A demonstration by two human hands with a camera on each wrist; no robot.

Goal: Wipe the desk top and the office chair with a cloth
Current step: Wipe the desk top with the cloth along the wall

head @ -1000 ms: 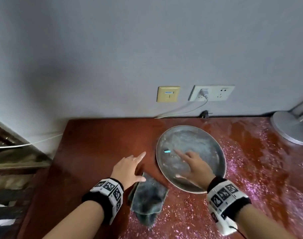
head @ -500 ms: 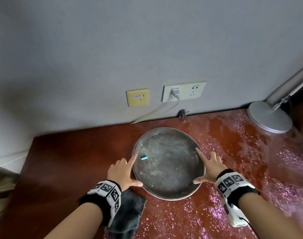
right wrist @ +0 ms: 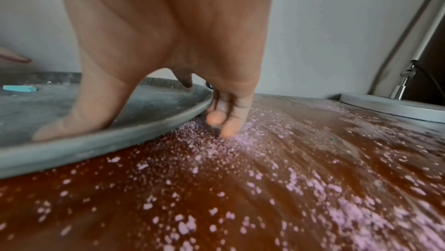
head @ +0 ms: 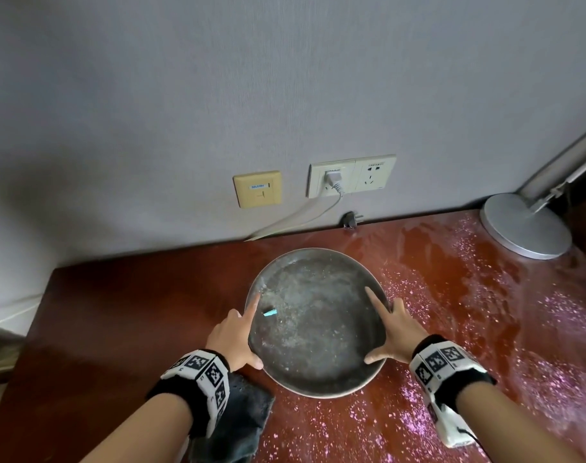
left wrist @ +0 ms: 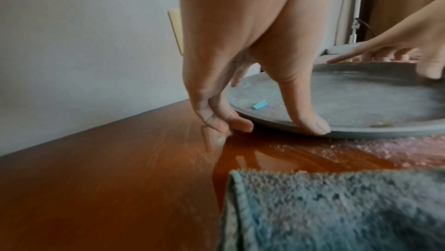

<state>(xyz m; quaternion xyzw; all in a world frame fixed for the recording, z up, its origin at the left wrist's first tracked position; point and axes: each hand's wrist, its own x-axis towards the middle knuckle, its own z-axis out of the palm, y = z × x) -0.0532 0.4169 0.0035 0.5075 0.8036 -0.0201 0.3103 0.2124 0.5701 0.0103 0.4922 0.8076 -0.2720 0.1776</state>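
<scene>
Both hands pinch the plate (head: pixel 313 325) rim: left hand (head: pixel 233 339) & right hand (head: pixel 398 332), thumbs on top, fingers under. Lift level w/ even pull so crumbs stay in, then set it off the desk (head: pixel 118 329) before taking the cloth (head: pixel 245 419).

Both hands (head: pixel 233 339) (head: pixel 396 335) spread, thumbs and fingers pinching.

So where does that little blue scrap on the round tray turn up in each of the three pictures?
Head: the blue scrap lies on the left part of the round tray, just right of the left hand.
Left wrist: the scrap sits mid-picture, between the fingers.
Right wrist: the scrap is at the far left edge.
Shared landmark: the tray's grey rim, which shows in all three.
</scene>
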